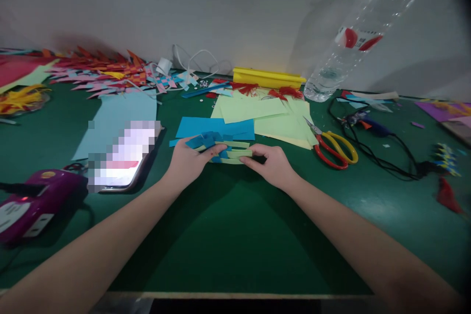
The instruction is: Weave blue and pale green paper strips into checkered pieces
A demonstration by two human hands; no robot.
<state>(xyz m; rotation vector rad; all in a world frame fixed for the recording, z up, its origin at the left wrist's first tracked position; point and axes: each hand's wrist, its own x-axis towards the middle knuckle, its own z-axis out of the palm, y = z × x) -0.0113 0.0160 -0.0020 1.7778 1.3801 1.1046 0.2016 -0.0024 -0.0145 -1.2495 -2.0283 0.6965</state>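
Note:
Blue and pale green paper strips (pixel 222 152), woven together at the left, are held between my hands above the green table. My left hand (pixel 187 159) is closed on the woven part, its thumb pressed on top. At the right, my right hand (pixel 270 162) pinches the loose end of a pale green strip between thumb and fingers. Just behind the hands lies a blue paper sheet (pixel 235 128). Pale green paper sheets (pixel 283 122) are piled behind and to the right of it.
Scissors (pixel 335 149) with red and yellow handles lie right of the paper. A clear plastic bottle (pixel 353 44) stands at the back right. On the left are a lit phone (pixel 127 157) and a purple power socket (pixel 40 203). Folded orange paper pieces (pixel 106 71) line the wall.

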